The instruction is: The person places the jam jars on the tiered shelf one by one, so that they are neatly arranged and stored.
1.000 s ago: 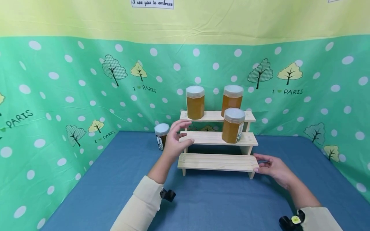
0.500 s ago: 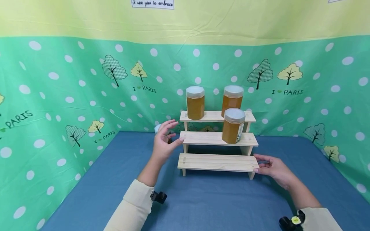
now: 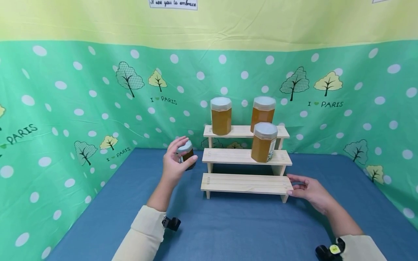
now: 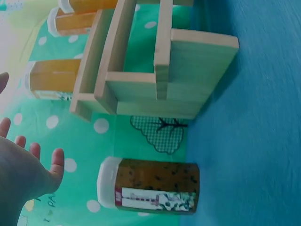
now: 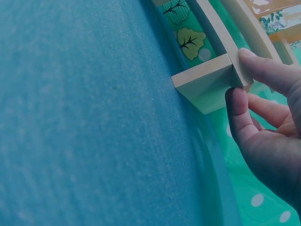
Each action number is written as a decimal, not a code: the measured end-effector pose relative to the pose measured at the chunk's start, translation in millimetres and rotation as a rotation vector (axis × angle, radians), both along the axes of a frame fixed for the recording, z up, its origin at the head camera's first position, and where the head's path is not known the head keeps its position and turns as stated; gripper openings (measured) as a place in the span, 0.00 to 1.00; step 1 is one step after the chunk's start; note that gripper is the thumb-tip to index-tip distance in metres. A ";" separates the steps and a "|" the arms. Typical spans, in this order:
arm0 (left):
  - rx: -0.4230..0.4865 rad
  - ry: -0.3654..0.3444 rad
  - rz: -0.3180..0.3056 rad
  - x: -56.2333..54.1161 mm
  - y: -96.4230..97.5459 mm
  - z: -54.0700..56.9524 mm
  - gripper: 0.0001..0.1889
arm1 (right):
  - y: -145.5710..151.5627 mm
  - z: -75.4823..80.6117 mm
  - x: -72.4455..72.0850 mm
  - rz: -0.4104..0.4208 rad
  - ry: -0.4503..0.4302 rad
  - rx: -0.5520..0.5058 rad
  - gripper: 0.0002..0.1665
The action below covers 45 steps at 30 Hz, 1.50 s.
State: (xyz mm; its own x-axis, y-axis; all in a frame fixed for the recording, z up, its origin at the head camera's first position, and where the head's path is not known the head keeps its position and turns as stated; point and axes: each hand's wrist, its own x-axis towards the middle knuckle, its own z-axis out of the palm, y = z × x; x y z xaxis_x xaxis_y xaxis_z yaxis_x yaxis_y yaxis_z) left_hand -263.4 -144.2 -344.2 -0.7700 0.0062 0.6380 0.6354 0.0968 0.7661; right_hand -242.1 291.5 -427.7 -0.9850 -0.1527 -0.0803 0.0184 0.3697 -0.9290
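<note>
My left hand, fingers spread and holding nothing, is beside a dark brown jar with a white lid. In the left wrist view a gap separates the hand from this jar, which has dark flecks inside and a printed label. The jar stands on the table left of a three-tier wooden shelf. My right hand pinches the right end of the shelf's lowest tier, thumb on one face and a finger on the other in the right wrist view.
Two amber jars with pale lids, one left and one right, stand on the top tier. A third amber jar stands on the right of the middle tier. A green dotted cloth hangs behind the blue table.
My left hand has moved left, away from the shelf's middle tier and across in front of the dark jar. My right hand has stayed at the shelf's end.
</note>
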 end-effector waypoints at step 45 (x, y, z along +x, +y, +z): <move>-0.081 -0.353 0.152 -77.8 -66.3 -64.0 0.43 | 0.8 -1.0 -0.3 0.008 0.002 -0.003 0.48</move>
State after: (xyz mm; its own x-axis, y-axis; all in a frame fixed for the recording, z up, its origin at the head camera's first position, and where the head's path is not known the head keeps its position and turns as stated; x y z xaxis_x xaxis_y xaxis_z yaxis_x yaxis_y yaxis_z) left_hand -341.2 -210.5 -408.2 -0.9379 -0.0855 0.3361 0.3083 0.2387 0.9209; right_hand -242.4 292.3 -428.7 -0.9839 -0.1605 -0.0782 0.0140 0.3674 -0.9299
